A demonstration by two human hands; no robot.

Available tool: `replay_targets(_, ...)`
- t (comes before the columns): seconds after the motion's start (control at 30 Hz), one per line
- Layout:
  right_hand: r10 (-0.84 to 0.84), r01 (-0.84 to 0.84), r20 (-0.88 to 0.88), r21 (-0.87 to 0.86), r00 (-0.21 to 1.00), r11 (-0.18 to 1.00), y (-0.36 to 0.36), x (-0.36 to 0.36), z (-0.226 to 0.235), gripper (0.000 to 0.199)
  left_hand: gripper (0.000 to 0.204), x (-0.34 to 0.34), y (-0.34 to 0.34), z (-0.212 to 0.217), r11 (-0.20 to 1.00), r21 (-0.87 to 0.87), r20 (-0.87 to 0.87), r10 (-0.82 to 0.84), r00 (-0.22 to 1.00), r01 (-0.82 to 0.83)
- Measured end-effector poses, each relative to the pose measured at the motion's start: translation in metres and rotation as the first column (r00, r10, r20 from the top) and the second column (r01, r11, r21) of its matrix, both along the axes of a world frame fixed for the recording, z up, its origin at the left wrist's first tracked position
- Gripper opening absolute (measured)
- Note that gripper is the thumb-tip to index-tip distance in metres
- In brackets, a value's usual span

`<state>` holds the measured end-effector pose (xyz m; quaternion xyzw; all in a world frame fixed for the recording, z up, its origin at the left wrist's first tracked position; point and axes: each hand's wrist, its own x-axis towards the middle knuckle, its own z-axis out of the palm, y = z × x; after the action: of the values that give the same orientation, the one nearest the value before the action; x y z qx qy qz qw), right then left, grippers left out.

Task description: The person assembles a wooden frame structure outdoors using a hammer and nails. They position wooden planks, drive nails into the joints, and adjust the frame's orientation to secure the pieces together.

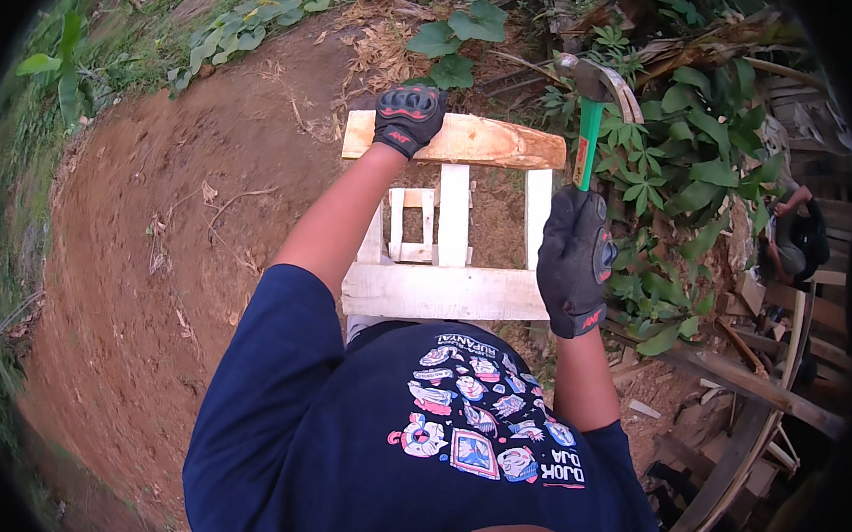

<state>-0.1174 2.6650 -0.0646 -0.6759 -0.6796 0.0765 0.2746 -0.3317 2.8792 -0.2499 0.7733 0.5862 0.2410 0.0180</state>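
A pale wooden frame, shaped like a chair back, stands before my body. Its curved top rail [500,142] has a brownish grain, and light upright slats [455,215] run down to a wide lower board [444,292]. My left hand [410,119], in a black glove with red trim, grips the top rail near its left end. In my gloved right hand [574,264] is a claw hammer [587,130] with a green handle, held upright with its metal head beyond the rail's right end. The fingers of that hand are partly hidden behind its back.
Bare brown soil [176,253] spreads to the left. Leafy plants [686,174] crowd the right side close to the hammer. Farther right, a person [796,232] is among scattered planks and a long curved timber [737,485]. Smaller wooden framing [410,251] shows between the slats.
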Motion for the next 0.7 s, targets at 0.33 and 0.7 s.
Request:
replay_targets(0.33, 0.010, 0.002, 0.040, -0.305, 0.999, 0.952, -0.039, 0.014, -0.088, 0.024, 0.040, 0.007, -0.002, 0.006, 1.000, -0.002, -0.008, 0.002, 1.000, -0.002)
replay_targets(0.7, -0.065, 0.014, -0.162, -0.299, 0.985, 0.954, -0.144, 0.064, -0.062, 0.025, 0.052, 0.021, -0.087, 0.075, 0.804, -0.495, 0.842, 0.350, 0.411, 0.330)
